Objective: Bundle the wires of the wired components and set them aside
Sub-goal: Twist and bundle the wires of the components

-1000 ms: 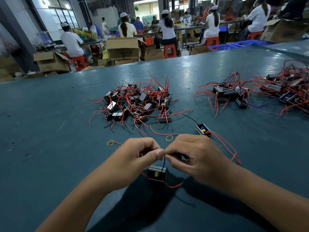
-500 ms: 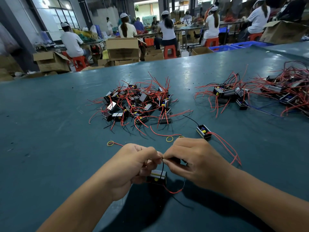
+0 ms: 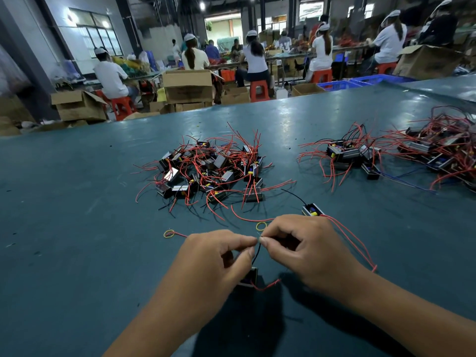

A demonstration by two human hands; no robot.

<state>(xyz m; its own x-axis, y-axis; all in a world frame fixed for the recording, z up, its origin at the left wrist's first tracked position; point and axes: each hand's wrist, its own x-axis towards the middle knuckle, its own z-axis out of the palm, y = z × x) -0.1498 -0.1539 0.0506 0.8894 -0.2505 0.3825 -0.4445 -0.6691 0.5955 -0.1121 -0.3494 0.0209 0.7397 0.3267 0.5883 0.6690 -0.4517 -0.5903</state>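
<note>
The left hand (image 3: 213, 256) and the right hand (image 3: 306, 248) are meeting fingertip to fingertip just above the table (image 3: 77, 228). Both are pinching the top of a thin black wire (image 3: 255, 253) between thumb and finger, with the other fingers curled in. The black wire is hanging down from the pinch to a small black part (image 3: 250, 277). That part is sitting right under the pinch, half hidden behind the left hand. I cannot tell if it is touching the table. A red wire (image 3: 266, 286) is curling out from the part, below the right hand.

Just past the right hand's knuckles, another small part (image 3: 312, 210) is lying on the table. Its long red wires (image 3: 353, 240) are running along the outer side of the right hand. A yellow rubber band (image 3: 261, 226) is lying just beyond the pinch. A second band (image 3: 169, 233) is lying off to the left of the left hand.

Farther out, straight beyond the pinch, a big pile of parts (image 3: 211, 171) with loose red wires is waiting. Two more piles (image 3: 350, 153) are sitting well off past the right hand. Far behind the table, people in white caps are sitting on red stools (image 3: 258, 90) among cardboard boxes (image 3: 188, 85).
</note>
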